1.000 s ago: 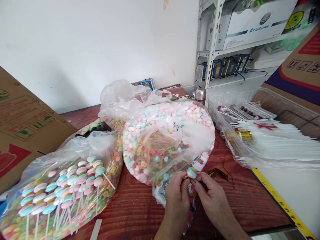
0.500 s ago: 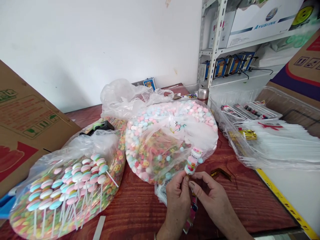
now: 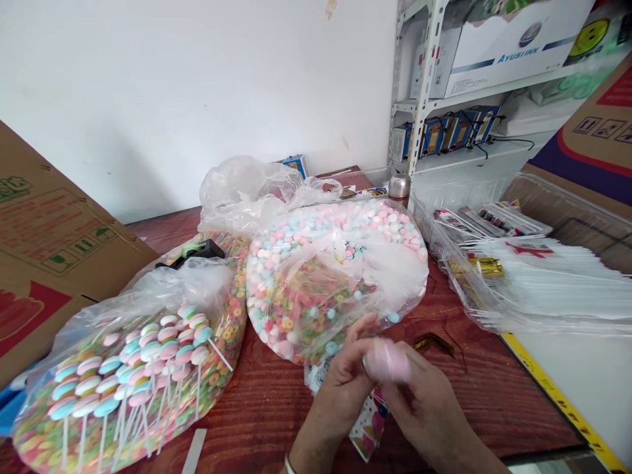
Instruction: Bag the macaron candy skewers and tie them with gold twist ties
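Observation:
Between my two hands is a wrapped candy lollipop (image 3: 389, 361), pink and white, smeared by motion and tilted sideways. My right hand (image 3: 427, 401) is closed around it, with the fingers partly blurred. At its left end my left hand (image 3: 340, 385) touches or nearly touches it. One left finger sticks up and the others are bent, so their grip is unclear. The lollipop's stick is hidden. Below the hands lies a colourful printed packet (image 3: 368, 424), beside a patterned clear bag (image 3: 316, 375). A gold twist tie strip (image 3: 434, 341) rests to the right.
Candy lollipops (image 3: 148, 355) lie on a bag of ring candies (image 3: 232, 329) at left. Behind my hands sits a large bag of pastel candies (image 3: 269, 263). A clear plastic bin (image 3: 469, 289) with white sticks stands right. Cardboard boxes (image 3: 59, 243) flank the table (image 3: 266, 408).
The wrapped lollipop stood upright above my fingertips; now it is lower, tilted and blurred in my right hand. My left fingers have loosened and lifted, and more of the printed packet shows.

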Demonstrator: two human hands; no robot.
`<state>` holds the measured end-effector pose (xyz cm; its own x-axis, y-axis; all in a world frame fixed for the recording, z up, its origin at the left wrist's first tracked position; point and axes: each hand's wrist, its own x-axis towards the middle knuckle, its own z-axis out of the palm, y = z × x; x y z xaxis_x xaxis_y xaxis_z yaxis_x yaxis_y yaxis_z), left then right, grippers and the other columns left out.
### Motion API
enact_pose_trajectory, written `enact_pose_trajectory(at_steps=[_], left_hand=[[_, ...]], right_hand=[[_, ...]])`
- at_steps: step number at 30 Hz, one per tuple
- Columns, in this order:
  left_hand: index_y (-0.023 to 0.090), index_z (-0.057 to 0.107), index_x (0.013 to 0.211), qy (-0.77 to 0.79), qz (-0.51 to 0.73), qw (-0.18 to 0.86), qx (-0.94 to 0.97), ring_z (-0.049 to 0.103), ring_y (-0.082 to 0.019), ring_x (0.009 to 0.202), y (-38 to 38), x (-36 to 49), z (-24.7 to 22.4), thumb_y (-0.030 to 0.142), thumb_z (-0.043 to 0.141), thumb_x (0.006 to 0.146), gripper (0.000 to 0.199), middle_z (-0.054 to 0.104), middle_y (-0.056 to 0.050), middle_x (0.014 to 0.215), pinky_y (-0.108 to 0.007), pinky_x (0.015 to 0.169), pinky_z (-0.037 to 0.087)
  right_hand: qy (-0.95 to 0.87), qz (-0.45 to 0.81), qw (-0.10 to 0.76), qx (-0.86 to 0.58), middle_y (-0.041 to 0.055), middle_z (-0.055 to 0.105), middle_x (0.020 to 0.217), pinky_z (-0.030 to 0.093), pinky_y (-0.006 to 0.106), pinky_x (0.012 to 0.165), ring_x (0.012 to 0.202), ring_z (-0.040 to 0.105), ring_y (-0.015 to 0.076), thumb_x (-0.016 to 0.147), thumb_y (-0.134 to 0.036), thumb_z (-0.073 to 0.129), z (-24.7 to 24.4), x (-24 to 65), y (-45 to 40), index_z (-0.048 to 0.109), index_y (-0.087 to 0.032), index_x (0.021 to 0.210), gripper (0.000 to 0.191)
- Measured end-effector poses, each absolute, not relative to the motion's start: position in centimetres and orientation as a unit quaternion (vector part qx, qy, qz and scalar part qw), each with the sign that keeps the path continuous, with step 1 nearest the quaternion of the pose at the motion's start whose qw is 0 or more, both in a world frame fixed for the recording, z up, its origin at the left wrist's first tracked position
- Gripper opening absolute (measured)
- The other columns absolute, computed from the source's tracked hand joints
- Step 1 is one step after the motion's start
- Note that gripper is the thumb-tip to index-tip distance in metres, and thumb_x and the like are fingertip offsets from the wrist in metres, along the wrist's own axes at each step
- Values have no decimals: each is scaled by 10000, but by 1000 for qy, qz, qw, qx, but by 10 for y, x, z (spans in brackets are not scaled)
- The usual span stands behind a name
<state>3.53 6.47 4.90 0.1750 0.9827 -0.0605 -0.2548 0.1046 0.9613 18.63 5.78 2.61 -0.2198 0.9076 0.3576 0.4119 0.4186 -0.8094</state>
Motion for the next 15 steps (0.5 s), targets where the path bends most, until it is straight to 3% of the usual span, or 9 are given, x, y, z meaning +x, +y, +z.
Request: enact_pose_trajectory(at_steps=[1, 4, 7, 10, 13, 15], left_hand=[[262, 788, 854, 391, 477, 598, 512, 365, -315, 1394, 65, 29, 51, 210, 690, 801, 123, 447, -24, 1505, -472, 1159, 253], [280, 788, 798, 388, 365, 451, 716, 97, -307, 1484, 63, 17, 51, 151, 503, 904, 330, 293, 47, 1586, -547, 1189, 71], [310, 717, 1121, 459, 304, 301, 778, -85, -313, 1479, 61, 18, 47, 78, 433, 895, 431, 107, 47, 1629, -630, 1161, 38], [335, 601, 1294, 464, 337, 266, 775, -75, -337, 1475, 57, 22, 47, 89, 478, 880, 498, -28, 49, 1629, -630, 1157, 101], [402, 699, 1140, 389, 313, 300, 813, -41, -328, 1478, 50, 22, 52, 60, 454, 876, 496, 81, 101, 1616, -618, 1156, 118], [403, 732, 1073, 384, 302, 322, 811, -46, -326, 1477, 43, 20, 54, 77, 454, 881, 470, 180, 81, 1600, -630, 1149, 95]], right_hand=[[-728, 289, 426, -452, 11, 545, 792, 394, 274, 655, 734, 529, 167, 901, -144, 469, 31, 191, 58, 516, -219, 808, 129], [-705, 306, 439, -465, -8, 527, 766, 381, 255, 631, 697, 504, 150, 917, -156, 461, 49, 202, 58, 514, -219, 795, 147], [-681, 394, 430, -443, -25, 497, 730, 372, 240, 605, 656, 467, 138, 910, -205, 492, 60, 202, 49, 515, -219, 750, 163], [-581, 581, 406, -400, -35, 481, 685, 386, 235, 602, 641, 450, 135, 866, -286, 567, 53, 193, 41, 513, -212, 697, 192], [-390, 713, 436, -387, -38, 507, 671, 404, 230, 591, 636, 474, 132, 803, -334, 663, 41, 196, 44, 538, -204, 707, 205], [-324, 692, 501, -405, -34, 545, 710, 426, 220, 600, 648, 499, 127, 805, -347, 687, 40, 205, 48, 579, -209, 769, 179]])
